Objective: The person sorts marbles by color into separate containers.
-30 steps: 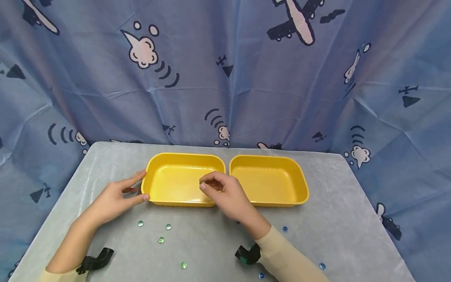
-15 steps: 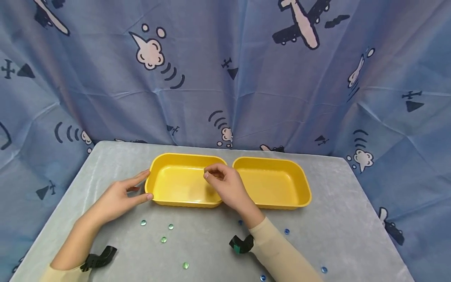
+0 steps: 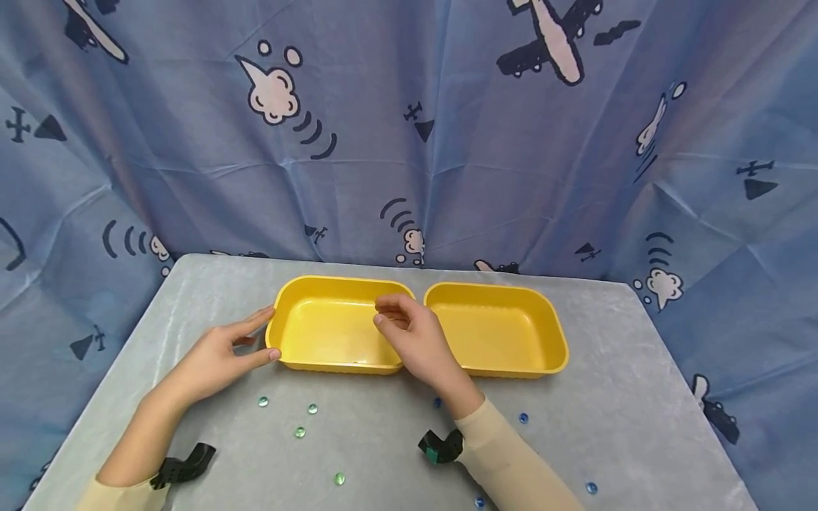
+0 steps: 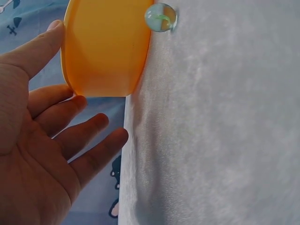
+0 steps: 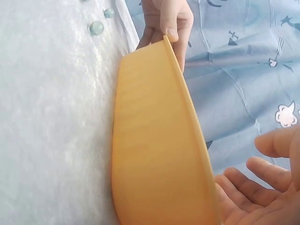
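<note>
Two yellow plastic trays stand side by side. My left hand (image 3: 220, 362) touches the left end of the left tray (image 3: 316, 333), thumb at its front corner and the other fingers spread nearly straight. Over the right end of that tray hovers my right hand (image 3: 415, 337), fingers loosely bent and thumb apart. In the right wrist view nothing shows between those fingers (image 5: 269, 176). A small glint (image 3: 356, 363) lies inside the left tray by its front wall, too small to identify. Greenish glass marbles (image 3: 300, 432) lie in front of it; one clear marble (image 4: 161, 18) shows a green swirl.
The right tray (image 3: 495, 330) stands beside the right forearm. Several blue marbles (image 3: 524, 418) are scattered on the grey cloth-covered table (image 3: 626, 397). Black camera mounts sit on the left wrist (image 3: 185, 465) and right wrist (image 3: 441, 447). A blue printed curtain (image 3: 358, 142) hangs behind.
The right thumb and fingers, earlier pinching a small marble-like piece over the left tray, have parted and it is gone from them. A glint now shows in that tray. The left hand stays put.
</note>
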Demonstrator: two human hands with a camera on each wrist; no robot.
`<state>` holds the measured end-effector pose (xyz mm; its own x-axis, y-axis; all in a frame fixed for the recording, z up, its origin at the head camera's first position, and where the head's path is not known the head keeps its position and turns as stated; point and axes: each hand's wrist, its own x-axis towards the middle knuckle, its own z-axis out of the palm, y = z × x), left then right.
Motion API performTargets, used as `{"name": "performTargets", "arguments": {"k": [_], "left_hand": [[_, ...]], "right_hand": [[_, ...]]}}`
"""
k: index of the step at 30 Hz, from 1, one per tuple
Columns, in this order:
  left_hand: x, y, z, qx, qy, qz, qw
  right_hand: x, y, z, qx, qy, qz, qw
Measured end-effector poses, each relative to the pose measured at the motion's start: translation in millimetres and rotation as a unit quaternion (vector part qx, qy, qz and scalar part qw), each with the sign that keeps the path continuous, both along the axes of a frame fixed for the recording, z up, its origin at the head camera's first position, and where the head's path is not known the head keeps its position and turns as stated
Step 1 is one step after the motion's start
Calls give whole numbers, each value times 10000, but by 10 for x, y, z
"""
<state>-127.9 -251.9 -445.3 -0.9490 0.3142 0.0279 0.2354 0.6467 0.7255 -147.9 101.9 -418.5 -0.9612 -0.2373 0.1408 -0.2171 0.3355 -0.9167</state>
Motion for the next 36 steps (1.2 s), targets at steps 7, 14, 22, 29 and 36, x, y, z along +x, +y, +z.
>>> {"name": "performTargets", "arguments": {"k": [7, 14, 22, 29, 36], "left_hand": [[-6, -4, -14, 20, 43, 18, 10000], [-30, -12, -1, -58, 45, -66, 10000], [-28, -53, 59, -271, -46, -212, 9994], [-21, -86, 68, -269, -3, -331, 9991], [-6, -101, 42, -220, 48, -306, 9993]], "right_hand": [[101, -91, 117, 282, 282, 268, 9988], [172, -220, 203, 323, 561, 425, 9970], [266, -511, 271, 221, 715, 922, 9929], [392, -884, 269, 208, 782, 1898, 9785], [522, -1211, 123, 646, 368, 2704, 9599]]}}
